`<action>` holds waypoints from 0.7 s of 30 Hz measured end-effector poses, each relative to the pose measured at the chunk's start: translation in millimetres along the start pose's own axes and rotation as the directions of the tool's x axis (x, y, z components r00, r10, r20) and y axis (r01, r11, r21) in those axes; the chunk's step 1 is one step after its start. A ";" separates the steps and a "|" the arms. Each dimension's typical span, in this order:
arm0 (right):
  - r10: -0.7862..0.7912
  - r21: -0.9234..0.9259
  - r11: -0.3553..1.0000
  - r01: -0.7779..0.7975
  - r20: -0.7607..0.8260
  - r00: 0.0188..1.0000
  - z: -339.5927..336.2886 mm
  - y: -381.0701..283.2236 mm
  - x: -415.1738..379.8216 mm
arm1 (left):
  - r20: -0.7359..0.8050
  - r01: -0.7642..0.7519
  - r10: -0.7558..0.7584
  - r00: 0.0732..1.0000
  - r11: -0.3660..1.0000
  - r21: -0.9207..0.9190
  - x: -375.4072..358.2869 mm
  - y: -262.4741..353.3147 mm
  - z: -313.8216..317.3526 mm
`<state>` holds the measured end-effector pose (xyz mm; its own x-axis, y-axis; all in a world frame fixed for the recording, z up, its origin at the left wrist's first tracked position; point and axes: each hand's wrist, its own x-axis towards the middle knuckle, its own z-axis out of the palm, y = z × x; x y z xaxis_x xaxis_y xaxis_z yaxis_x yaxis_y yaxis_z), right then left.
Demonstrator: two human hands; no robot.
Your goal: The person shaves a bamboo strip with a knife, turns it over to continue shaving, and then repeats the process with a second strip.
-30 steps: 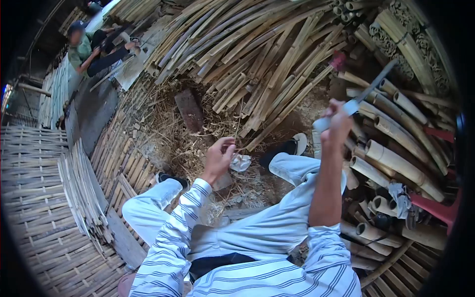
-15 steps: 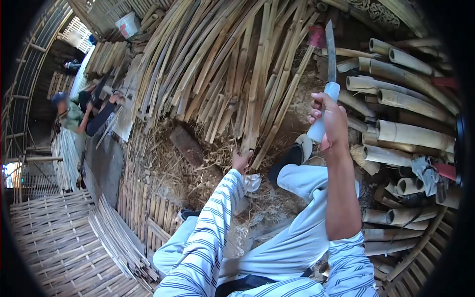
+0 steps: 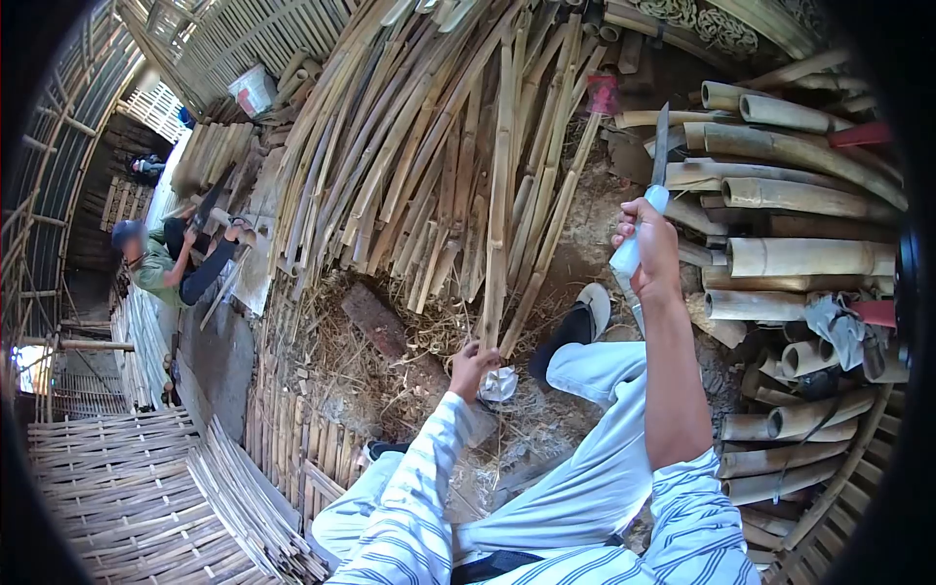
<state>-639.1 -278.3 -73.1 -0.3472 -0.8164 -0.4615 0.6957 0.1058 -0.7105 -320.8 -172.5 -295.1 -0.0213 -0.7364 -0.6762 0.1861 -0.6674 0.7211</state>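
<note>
My right hand (image 3: 649,246) is wrapped round the pale blue-white handle of a long knife (image 3: 661,146), its blade pointing up and away from me. At the near end of a long split bamboo strip (image 3: 496,234), my left hand (image 3: 473,370) has its fingers closed round the tip. That strip runs away from me over a large pile of similar bamboo strips (image 3: 390,146). Below the pile, close to my left hand, a brown wooden block (image 3: 373,320) lies among shavings. A crumpled white scrap (image 3: 499,384) is just beside the hand.
Cut bamboo poles (image 3: 809,257) are stacked at the right, with a grey cloth (image 3: 836,330) over some. A woven bamboo panel (image 3: 117,497) lies at lower left. Another person (image 3: 161,263) sits at the left, handling a saw. A white bucket (image 3: 253,91) stands at the back.
My left hand has drawn nearer to my body, with the strip's end in it. The knife in my right hand has dipped and its tip is lower. The view has shifted slightly.
</note>
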 end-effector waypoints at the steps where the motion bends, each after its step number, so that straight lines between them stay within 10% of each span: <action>1: 0.005 0.003 1.000 -0.005 0.004 1.000 -1.6 0.2 -2.0 | 0.022 0.002 -0.001 1.000 0.999 -0.037 -13.4 -1.1 -5.2; 21: 0.105 -0.152 0.985 -0.080 0.162 0.981 9.8 54.6 -34.4 | -0.499 -0.588 0.396 0.771 0.743 -0.319 -290.5 75.7 -200.5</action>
<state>-583.0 -249.9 -90.8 -0.1654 -0.8820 -0.4412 0.6177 0.2561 -0.7435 -103.6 13.0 -74.4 0.5471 -0.7771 -0.3112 0.4643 -0.0277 0.8852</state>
